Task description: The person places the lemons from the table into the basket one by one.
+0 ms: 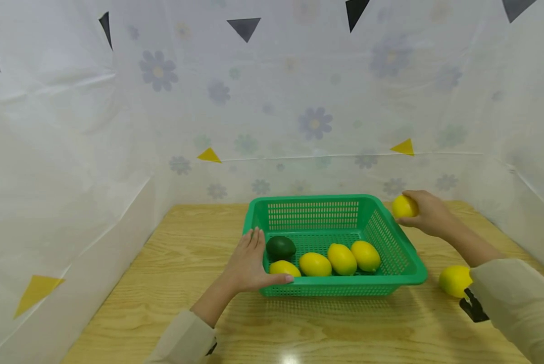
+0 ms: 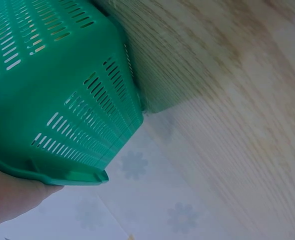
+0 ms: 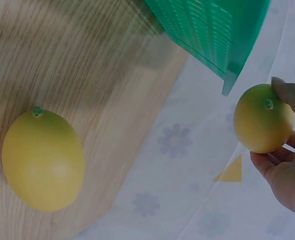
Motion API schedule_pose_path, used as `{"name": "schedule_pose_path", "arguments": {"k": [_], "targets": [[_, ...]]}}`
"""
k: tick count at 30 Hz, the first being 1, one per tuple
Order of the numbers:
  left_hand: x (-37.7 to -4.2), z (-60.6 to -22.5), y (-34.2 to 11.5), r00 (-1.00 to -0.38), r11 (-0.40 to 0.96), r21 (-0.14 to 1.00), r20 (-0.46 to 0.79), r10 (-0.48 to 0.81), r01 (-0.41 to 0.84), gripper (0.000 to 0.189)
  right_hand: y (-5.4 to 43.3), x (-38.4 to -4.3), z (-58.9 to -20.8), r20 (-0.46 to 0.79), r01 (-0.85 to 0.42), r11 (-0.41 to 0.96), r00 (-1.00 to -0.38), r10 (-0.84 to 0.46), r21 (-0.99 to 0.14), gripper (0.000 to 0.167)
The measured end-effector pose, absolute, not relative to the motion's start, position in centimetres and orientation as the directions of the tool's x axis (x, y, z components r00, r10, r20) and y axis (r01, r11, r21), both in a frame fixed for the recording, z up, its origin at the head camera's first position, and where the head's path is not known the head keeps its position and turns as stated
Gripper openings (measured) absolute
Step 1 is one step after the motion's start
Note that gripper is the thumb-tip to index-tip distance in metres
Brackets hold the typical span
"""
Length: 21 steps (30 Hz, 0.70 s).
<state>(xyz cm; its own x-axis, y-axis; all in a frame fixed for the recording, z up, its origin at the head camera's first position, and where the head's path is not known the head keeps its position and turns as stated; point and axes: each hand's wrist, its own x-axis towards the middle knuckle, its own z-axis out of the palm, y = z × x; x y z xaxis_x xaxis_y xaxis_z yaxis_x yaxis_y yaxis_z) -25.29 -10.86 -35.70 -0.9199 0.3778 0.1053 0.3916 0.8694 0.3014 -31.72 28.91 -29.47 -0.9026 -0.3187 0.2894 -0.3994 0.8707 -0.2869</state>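
Observation:
A green plastic basket (image 1: 331,281) with slotted walls stands on the wooden table. Inside it lie one dark green fruit (image 1: 281,248), like an avocado or lime, and several yellow lemons (image 1: 315,264). My left hand (image 1: 249,265) rests on the basket's near left corner, its fingers straight along the left rim and the thumb over the front rim. With fingers and thumb, my right hand (image 1: 428,215) pinches a lemon (image 3: 262,120) just outside the basket's right rim, raised above the table. Another lemon (image 3: 43,160) lies on the table right of the basket, partly behind my right sleeve in the head view.
The wooden table (image 1: 162,298) extends to both sides and in front of the basket. A pale flower-printed sheet (image 1: 272,101) hangs behind it and along both sides, with black and yellow triangles on it.

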Motion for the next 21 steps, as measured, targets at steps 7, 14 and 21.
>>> {"name": "schedule_pose_path", "arguments": {"k": [7, 14, 21], "targets": [[-25.3, -35.8, -10.8, -0.918, 0.866, 0.305, 0.111, 0.381, 0.396, 0.132, 28.0, -31.8, -29.4, 0.273, -0.401, 0.865, -0.905, -0.325, -0.301, 0.07], [-25.3, -35.7, -10.8, -0.92, 0.866, 0.309, 0.111, 0.377, 0.392, 0.13, 26.9, -31.6, -29.5, 0.263, -0.404, 0.863, -0.906, -0.332, -0.304, 0.069], [-25.3, -35.8, -10.8, -0.92, 0.869, 0.304, 0.109, 0.376, 0.391, 0.128, 26.4, -31.7, -29.8, 0.279, -0.437, 0.841, -0.891, -0.358, -0.319, 0.068]]}}
